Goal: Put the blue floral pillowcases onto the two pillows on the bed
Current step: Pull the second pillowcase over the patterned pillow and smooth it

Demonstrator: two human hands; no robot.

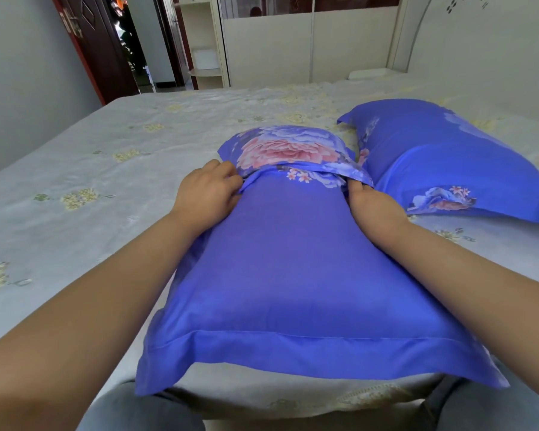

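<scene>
Two blue floral pillowcases are lying on the bed [75,157]: the near pillowcase [293,275], whose flap both hands are pinching, left hand [207,189] and right hand [372,209], and the second pillowcase [442,160] right of them.

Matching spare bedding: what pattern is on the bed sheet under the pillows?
The bed sheet is pale grey-white with scattered small yellowish flower clusters, seen in the head view.

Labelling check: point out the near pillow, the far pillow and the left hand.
near pillow [299,269], head view, plain blue middle.
far pillow [442,157], head view, plain blue top face.
left hand [207,189], head view, back of hand.
</scene>
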